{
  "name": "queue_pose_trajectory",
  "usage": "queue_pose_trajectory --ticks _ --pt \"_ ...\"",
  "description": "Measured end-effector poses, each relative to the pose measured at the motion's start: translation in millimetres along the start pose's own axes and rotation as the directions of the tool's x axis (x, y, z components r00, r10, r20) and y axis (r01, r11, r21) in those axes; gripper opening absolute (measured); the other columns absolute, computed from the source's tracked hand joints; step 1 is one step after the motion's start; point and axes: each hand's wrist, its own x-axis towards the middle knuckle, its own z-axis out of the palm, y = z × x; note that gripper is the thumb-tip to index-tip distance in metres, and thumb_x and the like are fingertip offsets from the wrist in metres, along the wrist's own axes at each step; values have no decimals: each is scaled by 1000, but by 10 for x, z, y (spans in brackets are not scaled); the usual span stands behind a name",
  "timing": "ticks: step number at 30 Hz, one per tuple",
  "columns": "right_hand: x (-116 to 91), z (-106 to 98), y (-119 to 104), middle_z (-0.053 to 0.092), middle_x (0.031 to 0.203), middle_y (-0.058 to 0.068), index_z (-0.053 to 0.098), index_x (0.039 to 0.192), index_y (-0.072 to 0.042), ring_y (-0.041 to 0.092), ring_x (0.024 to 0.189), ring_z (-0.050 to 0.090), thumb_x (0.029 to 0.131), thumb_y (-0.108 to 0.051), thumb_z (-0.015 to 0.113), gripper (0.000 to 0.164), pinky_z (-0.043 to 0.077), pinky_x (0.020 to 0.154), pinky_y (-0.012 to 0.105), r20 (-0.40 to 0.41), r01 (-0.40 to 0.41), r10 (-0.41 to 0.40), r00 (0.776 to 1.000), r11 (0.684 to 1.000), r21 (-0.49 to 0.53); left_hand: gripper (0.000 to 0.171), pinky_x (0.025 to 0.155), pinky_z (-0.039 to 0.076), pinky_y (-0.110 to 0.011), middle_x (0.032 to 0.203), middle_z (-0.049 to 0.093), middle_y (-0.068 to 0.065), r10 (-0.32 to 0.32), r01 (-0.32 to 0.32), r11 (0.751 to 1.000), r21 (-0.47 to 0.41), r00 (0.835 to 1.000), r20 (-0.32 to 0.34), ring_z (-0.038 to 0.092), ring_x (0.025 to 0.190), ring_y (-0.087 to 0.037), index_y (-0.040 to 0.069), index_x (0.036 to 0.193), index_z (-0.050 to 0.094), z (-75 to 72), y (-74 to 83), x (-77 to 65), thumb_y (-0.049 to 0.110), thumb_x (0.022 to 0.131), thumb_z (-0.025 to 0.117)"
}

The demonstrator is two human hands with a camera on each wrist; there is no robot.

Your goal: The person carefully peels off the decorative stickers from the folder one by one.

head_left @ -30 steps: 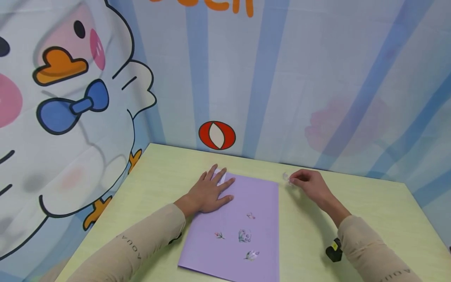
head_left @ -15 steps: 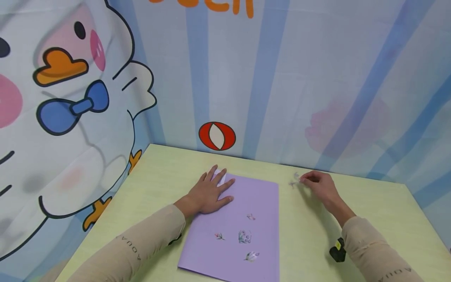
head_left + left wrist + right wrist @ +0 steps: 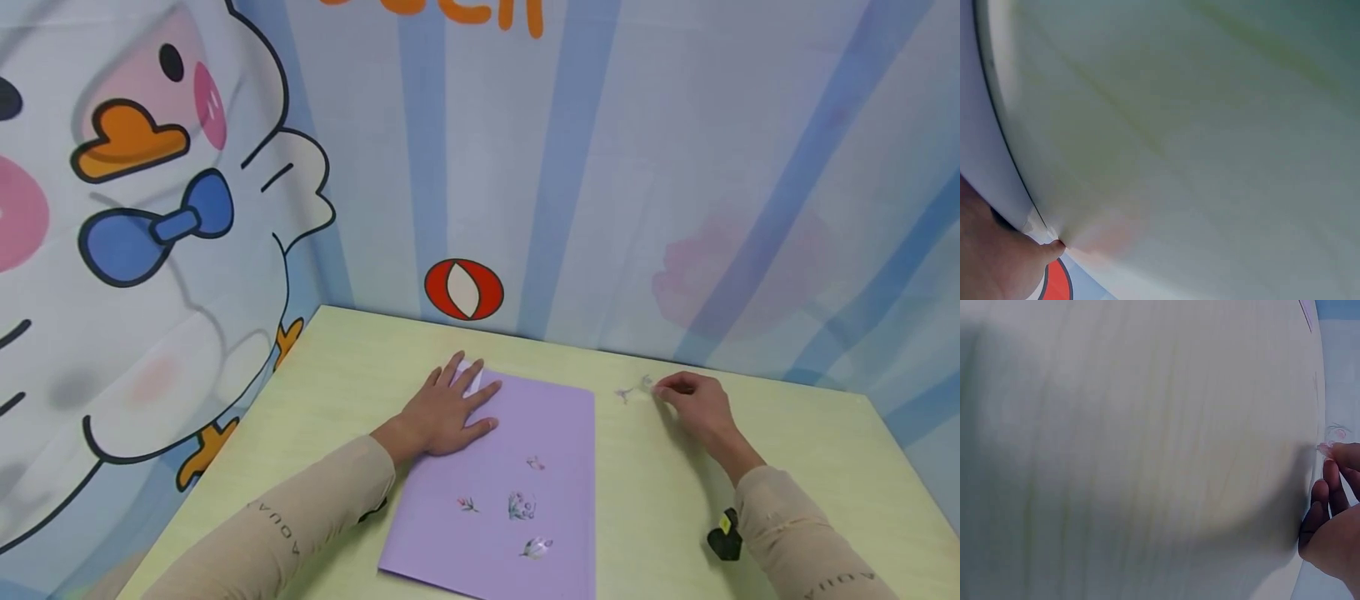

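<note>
My left hand [image 3: 444, 419] lies flat with spread fingers on the upper left of a purple folder [image 3: 551, 425]. A small white patch [image 3: 476, 383] shows between its fingertips. Four-colour flower stickers dot the folder's lower half, among them a round leafy one [image 3: 521, 505], a red bud [image 3: 467, 504] and a white bud [image 3: 537, 547]. Right of the folder, my right hand [image 3: 699, 407] pinches a small clear flower sticker [image 3: 647, 382] between thumb and forefinger, low over the table. In the right wrist view a pink bit of the sticker [image 3: 1326, 449] shows at the fingertips.
Another small purplish sticker [image 3: 623, 395] is on the table [image 3: 810, 467], between the folder and my right hand. A printed cloth backdrop [image 3: 495, 167] rises along the table's back edge and left side. A black wrist device [image 3: 724, 537] sits under my right sleeve.
My right hand has drawn to the right with the pinched sticker, away from the folder, and the purplish sticker now shows apart from it. My left hand and the folder stay still.
</note>
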Motion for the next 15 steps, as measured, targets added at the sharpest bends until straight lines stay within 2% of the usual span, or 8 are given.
queue_pose_trajectory --ticks 5,11,15 --pt "5 -38 64 72 111 17 76 116 1 27 99 59 101 -18 68 25 45 80 35 10 -22 23 1000 999 -36 74 126 20 -63 178 14 -12 3 -3 1000 0 1000 -7 3 162 -43 32 170 24 -9 -3 2 69 106 30" --pt "3 -41 117 71 106 15 77 110 -1 26 92 58 101 -15 68 19 46 73 34 -3 -20 20 1000 997 -69 75 126 19 -63 177 14 -12 4 -4 1000 -9 1000 -6 3 162 -44 31 170 25 -30 7 1 69 106 30" --pt "4 -34 142 70 104 14 76 111 -1 25 92 59 100 -14 70 18 45 74 32 -11 2 -2 1000 997 -72 74 125 20 -64 177 16 -13 6 -6 1000 -10 1000 -10 5 162 -45 31 170 27 -43 14 -12 68 106 32"
